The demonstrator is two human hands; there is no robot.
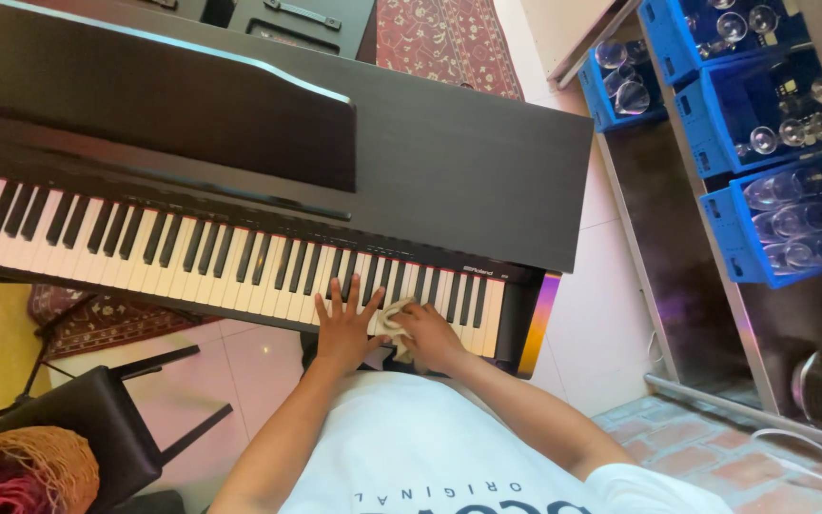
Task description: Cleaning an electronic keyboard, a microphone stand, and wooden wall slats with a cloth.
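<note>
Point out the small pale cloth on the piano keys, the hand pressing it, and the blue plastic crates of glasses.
Small pale crumpled cloth (393, 317): head view, on its bunched middle.
Right hand (430, 333): head view, on its back, gripping the cloth.
Blue plastic crates holding clear glasses (715, 143): head view, on one crate's front wall.

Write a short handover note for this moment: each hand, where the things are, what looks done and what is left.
Left hand: open, fingers spread, lying flat on the white keys near the right end of the digital piano.
Right hand: closed on a small crumpled cloth, pressing it on the keys just right of the left hand.
Things: keyboard uncovered along its whole length; black stool at lower left; blue crates of glasses on the shelf to the right.
Done: cannot tell which keys have been wiped; no visible difference.
Left: likely the keys stretching away to the left, if wiping runs that way.
</note>
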